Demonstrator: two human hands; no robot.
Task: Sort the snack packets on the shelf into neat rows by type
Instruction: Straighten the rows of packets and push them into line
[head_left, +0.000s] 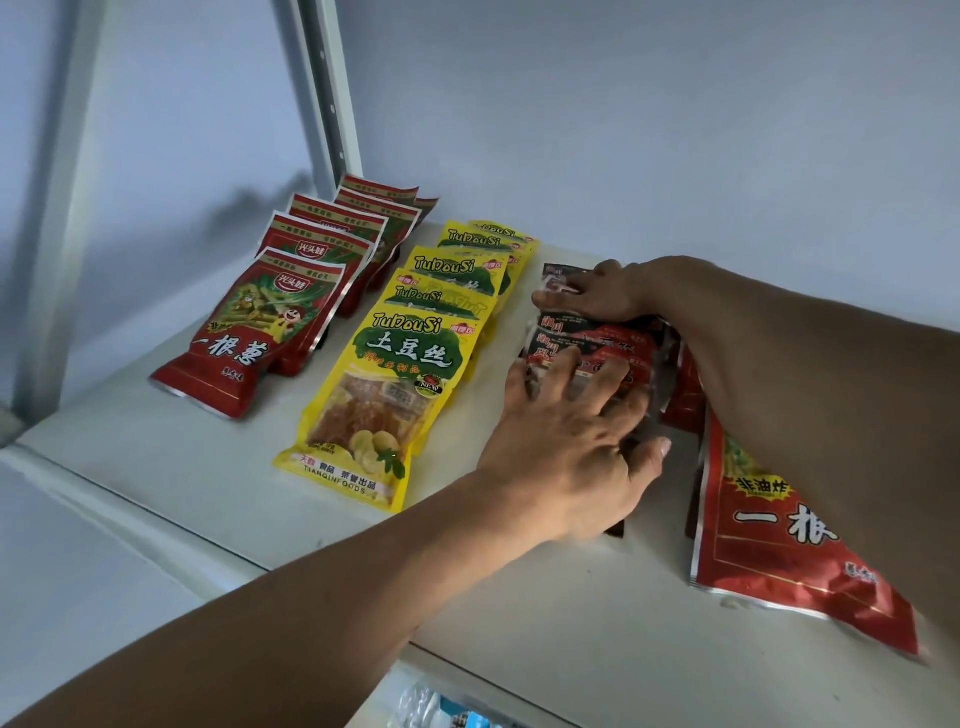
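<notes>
From the head view, both bare arms reached over the white shelf (156, 457). The left hand (566, 441) came in from the lower left, its fingers spread wide and lying flat on the near end of the dark red-and-black packets (597, 345), the thumb stretched out to the right. The right hand (602, 291) came from the right side, palm down, and its straight fingers pressed on the far end of the same dark packets. Neither hand was curled around anything; both only pressed.

The dark packets lay between the two hands, overlapping in a short line. Just to the left of them stood the row of yellow packets (395, 364), overlapping each other from the front edge toward the wall. Further left of the dark packets, beyond the yellow row, was the row of red packets (234, 353), also overlapping. To the right of the dark packets, partly under the right forearm, lay a loose red packet (779, 551) of the same kind, tilted, near the front edge.

Behind the dark packets was a plain pale wall (675, 130), and to the far left a metal upright (332, 104).
</notes>
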